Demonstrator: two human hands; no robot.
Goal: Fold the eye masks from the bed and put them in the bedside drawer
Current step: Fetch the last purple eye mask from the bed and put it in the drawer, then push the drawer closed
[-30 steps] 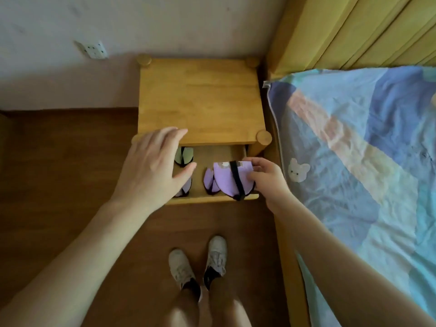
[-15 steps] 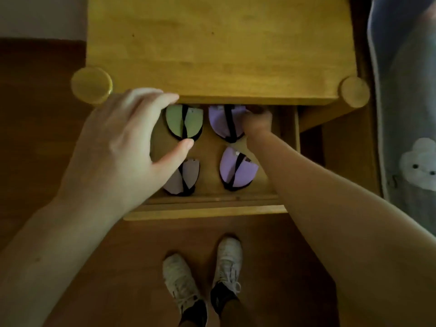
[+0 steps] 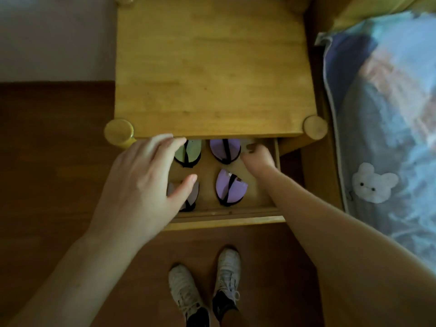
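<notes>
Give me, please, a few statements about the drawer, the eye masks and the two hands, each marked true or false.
1. The bedside drawer is pulled open. True.
2. Four folded eye masks lie in it. True: a green mask, a purple mask at the back, a purple mask at the front and a pale mask partly hidden.
3. The right hand rests on the bed. False: it reaches into the drawer's back right corner.
4. The left hand grips a mask. False: it is spread open above the drawer's left side.
5. The top of the nightstand holds a lamp. False: no lamp shows on it.
</notes>
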